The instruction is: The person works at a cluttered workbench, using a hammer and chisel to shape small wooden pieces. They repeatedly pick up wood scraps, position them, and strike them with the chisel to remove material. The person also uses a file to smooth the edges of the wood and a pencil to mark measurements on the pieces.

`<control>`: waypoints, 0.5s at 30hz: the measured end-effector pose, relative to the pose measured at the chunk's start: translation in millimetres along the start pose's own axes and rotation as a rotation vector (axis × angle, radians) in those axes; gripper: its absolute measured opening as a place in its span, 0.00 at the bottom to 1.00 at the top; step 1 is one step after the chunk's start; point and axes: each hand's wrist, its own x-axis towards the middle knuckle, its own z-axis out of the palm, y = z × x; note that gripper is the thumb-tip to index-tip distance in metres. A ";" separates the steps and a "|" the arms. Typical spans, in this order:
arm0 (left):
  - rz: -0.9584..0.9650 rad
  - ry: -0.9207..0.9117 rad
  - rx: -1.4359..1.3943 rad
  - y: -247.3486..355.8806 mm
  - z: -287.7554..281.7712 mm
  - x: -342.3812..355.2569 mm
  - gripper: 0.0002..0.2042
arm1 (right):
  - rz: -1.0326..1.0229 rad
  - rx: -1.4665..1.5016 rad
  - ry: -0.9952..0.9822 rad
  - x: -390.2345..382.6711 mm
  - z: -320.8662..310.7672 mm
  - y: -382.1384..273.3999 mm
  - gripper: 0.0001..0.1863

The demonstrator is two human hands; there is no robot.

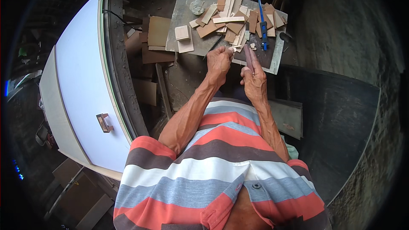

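My left hand point(218, 64) is closed, its fingertips pinching a small pale piece of wood point(232, 50) above the near edge of the worktable point(181, 10). Just to the right, my right hand point(255, 83) is wrapped round a narrow, flat reddish-brown strip point(248, 56) that points away from me; its exact kind is unclear. The two hands are apart, with the strip's far end close to the pale piece. Beyond them lies a loose pile of thin pale and brown wood pieces point(229, 20).
A long blue tool with dark parts point(263, 30) rests on the pile's right side. At the table's left stand stacked pale square blocks point(182, 33) and a small glue-smeared container point(197, 6). A large white panel point(85, 64), bearing a small brown wooden piece point(105, 122), rises at my left.
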 end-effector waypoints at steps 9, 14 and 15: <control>0.027 -0.046 0.020 -6.2 6.1 -2.4 0.07 | -0.019 -0.092 -0.054 0.5 13.5 6.4 0.35; 0.057 -0.017 0.031 -3.0 7.5 -14.7 0.08 | 0.045 -0.048 -0.109 4.8 11.2 -3.4 0.35; 0.050 -0.038 0.031 -3.6 10.0 -18.7 0.08 | 0.054 -0.046 -0.113 5.8 9.4 -4.0 0.35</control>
